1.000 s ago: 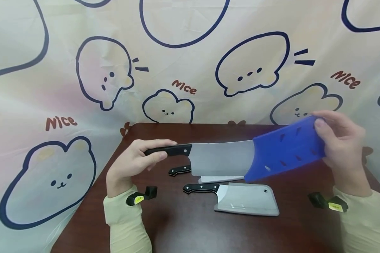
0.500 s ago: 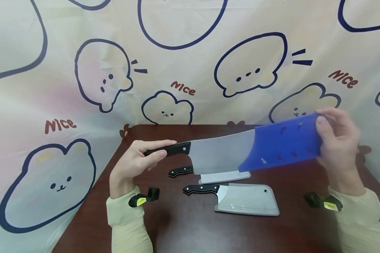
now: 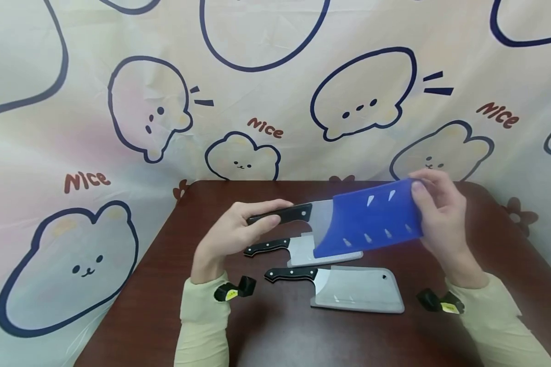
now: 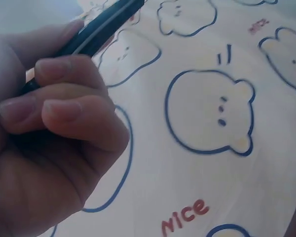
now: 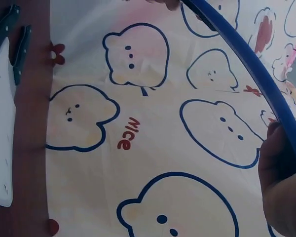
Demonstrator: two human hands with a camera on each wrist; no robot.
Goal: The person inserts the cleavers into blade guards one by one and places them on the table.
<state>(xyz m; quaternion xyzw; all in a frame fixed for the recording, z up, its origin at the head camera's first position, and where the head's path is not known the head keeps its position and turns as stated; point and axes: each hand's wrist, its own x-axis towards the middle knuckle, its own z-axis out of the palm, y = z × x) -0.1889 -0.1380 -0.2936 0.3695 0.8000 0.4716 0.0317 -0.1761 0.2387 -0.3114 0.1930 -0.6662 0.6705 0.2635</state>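
A cleaver (image 3: 321,216) is held up above the table, most of its blade inside a blue blade sheath (image 3: 372,219). Only a strip of bare metal shows between sheath and handle. My left hand (image 3: 234,227) grips the black handle, index finger along its top and thumb on the near side. In the left wrist view, the other fingers curl round the handle (image 4: 101,29). My right hand (image 3: 445,224) pinches the sheath's far right end, thumb in front. Seen from the right wrist, the sheath (image 5: 246,64) appears edge-on.
Two more black-handled cleavers lie on the brown table (image 3: 280,336). The nearer cleaver (image 3: 358,290) has a pale translucent cover on its blade. Behind it, the other cleaver (image 3: 298,250) is partly hidden by the blue sheath. A printed cloth (image 3: 294,92) hangs at the back.
My hands have come closer together, left moving right and right moving left. The blue sheath has slid over most of the blade, which was about half bare.
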